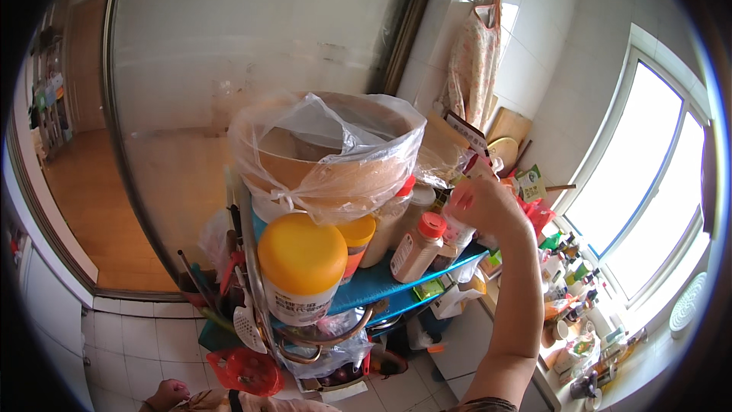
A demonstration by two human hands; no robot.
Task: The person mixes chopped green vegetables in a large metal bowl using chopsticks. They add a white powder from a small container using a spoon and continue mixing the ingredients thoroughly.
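Observation:
My right hand (pixel 486 203) reaches over the right end of a blue-topped shelf rack (pixel 366 286). Its fingers bend down at the top of a clear plastic jar (pixel 459 234), and they hide where they meet it. Left of that jar stands a seasoning bottle (pixel 417 249) with a red cap. Low at the bottom left, my left hand (pixel 170 393) hangs by my body, fingers curled, with nothing visible in it. A large tub with a yellow lid (pixel 303 246) occupies the near left corner of the shelf. Behind it, a wide round container (pixel 331 177) is wrapped in clear plastic.
Kitchen utensils, including a slotted spoon (pixel 249 326), hang at the rack's left side. A red plastic bag (pixel 246 371) lies on the tiled floor. Along the window counter stand several bottles (pixel 577 272). An apron (pixel 476 57) hangs on the wall beside a sliding glass door (pixel 240 34).

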